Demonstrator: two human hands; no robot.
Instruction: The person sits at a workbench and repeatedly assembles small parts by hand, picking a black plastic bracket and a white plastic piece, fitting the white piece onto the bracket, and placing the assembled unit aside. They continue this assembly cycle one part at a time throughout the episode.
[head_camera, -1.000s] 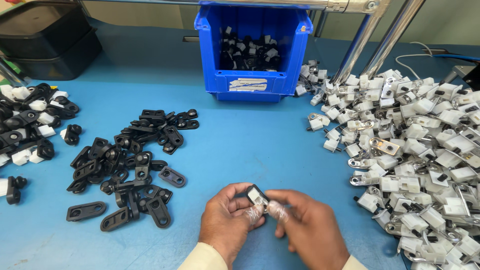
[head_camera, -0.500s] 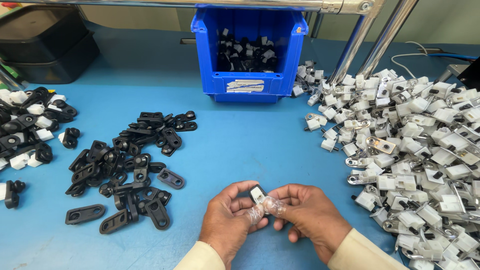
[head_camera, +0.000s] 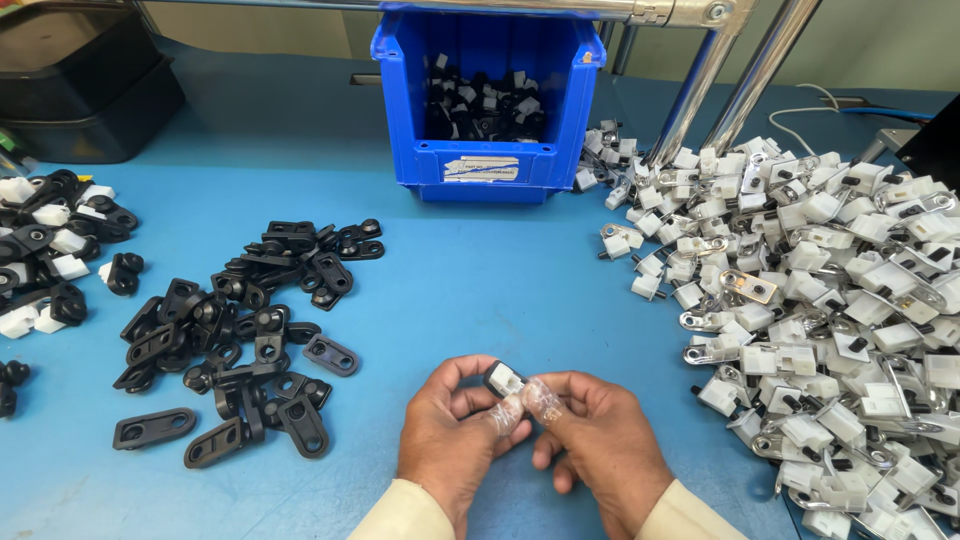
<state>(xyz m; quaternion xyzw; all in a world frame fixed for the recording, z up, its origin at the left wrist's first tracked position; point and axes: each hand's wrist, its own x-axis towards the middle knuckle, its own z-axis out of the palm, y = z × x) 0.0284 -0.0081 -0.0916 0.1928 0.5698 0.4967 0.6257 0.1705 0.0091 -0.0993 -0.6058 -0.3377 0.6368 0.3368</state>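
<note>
1. A small black-and-white part (head_camera: 503, 379) is pinched between the fingers of the left hand (head_camera: 455, 425) and right hand (head_camera: 600, 440), above the blue counter (head_camera: 480, 290).
2. The part could be dropped if the taped fingertips slip, and lost among the black brackets (head_camera: 240, 330).

You are looking down at a blue table (head_camera: 520, 270) that fills nearly the whole view under even, bright light. Two shiny metal poles (head_camera: 735, 80) slant up from its far right side to a crossbar (part of a frame overhead). Behind the table's far edge runs a plain pale wall (head_camera: 270, 25).
</note>
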